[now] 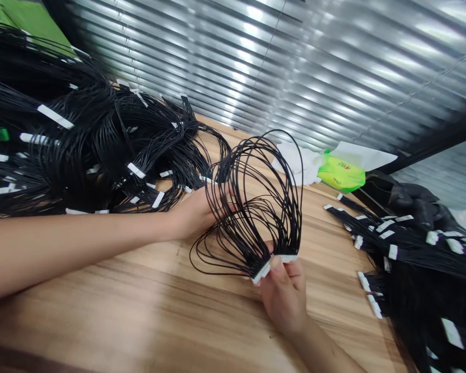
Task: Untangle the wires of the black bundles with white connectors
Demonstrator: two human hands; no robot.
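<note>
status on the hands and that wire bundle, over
Left hand holding black wire loops; right hand pinching white connector; harness piles left and right on wooden table

One head-worn view, close above the left hand (194, 215) and right hand (283, 298), facing forward and down.

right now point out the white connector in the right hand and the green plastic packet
white connector (261, 273): head view, on its white plastic body
green plastic packet (340, 175): head view, on its printed front
</note>
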